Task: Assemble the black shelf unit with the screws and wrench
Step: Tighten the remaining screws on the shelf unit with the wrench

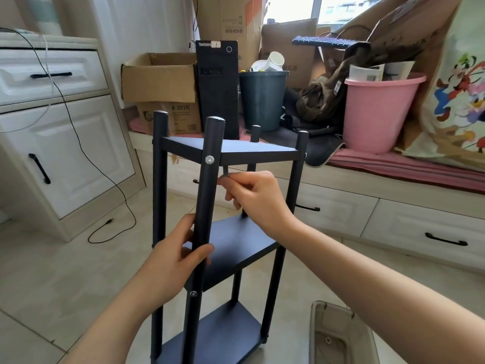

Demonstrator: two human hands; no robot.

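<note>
1. Black powder-coated metal makes up the shelf unit (231, 153), which stands upright on the tiled floor (52, 271) in the middle of the frame, with four posts and three shelves already joined.
2. Done, as far as can be seen: a silver screw (209, 160) sits in the near post (207, 206) at the top shelf, and a second screw (193, 293) sits lower on the same post at the middle shelf.
3. The left hand (175, 261) has its grip wrapped round the near post below centre, steadying the frame.
4. The right hand (252, 195) pinches a small grey wrench (226, 171) just under the top shelf, beside the near post; its tip is hidden, so which screw it works on cannot be told.
5. Left to do, in my judgement: mostly final tightening. The bottom-shelf joints on the near post are out of frame, and the far posts' fixings are largely hidden.
6. Edges: the top shelf's underside is close above the right-hand fingers, leaving little swing for the wrench.
7. Open room: bare floor lies at lower left. A white cabinet (65, 153) with a trailing black cable (105, 179) stands at left, a clear plastic bin (338, 334) at lower right, and the drawer-fronted window seat (393, 219) behind.
</note>
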